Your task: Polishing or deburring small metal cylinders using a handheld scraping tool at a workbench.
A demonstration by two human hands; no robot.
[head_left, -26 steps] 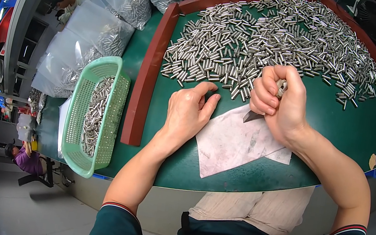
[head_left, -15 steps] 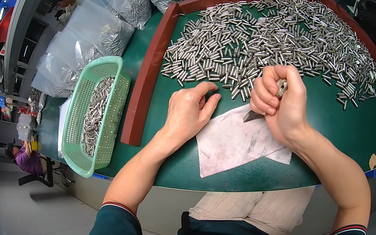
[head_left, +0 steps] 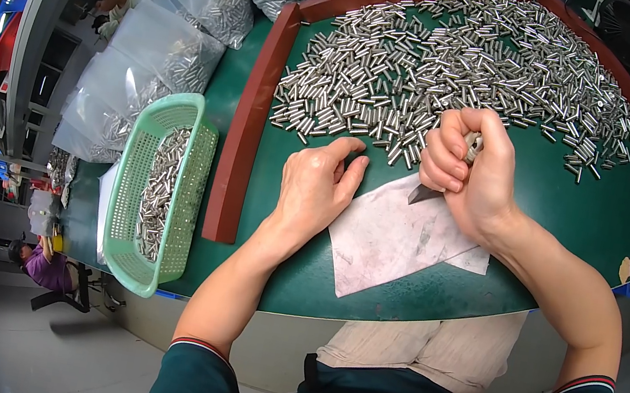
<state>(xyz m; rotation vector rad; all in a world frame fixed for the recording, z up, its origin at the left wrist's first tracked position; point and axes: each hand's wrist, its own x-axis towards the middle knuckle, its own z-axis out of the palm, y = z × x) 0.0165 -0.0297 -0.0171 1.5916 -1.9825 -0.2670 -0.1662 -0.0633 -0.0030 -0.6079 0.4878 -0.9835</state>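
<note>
My right hand (head_left: 470,168) is closed in a fist around a tool with a dark, pointed blade (head_left: 422,195). Its blade juts out below my fingers, above a stained whitish sheet (head_left: 399,240); most of the handle is hidden in my palm. My left hand (head_left: 318,180) rests on the green table by the sheet's left corner, fingers bent and thumb apart from the index finger, nothing visible between them. Just beyond both hands spreads a wide heap of short, shiny metal pins (head_left: 435,75).
A red-brown raised border (head_left: 247,127) frames the pins. Left of it stands a light green perforated basket (head_left: 189,217) partly filled with pins. Clear plastic bags (head_left: 187,63) of pins line the far left. A dark fan (head_left: 626,32) is at the far right. Two people are further off left.
</note>
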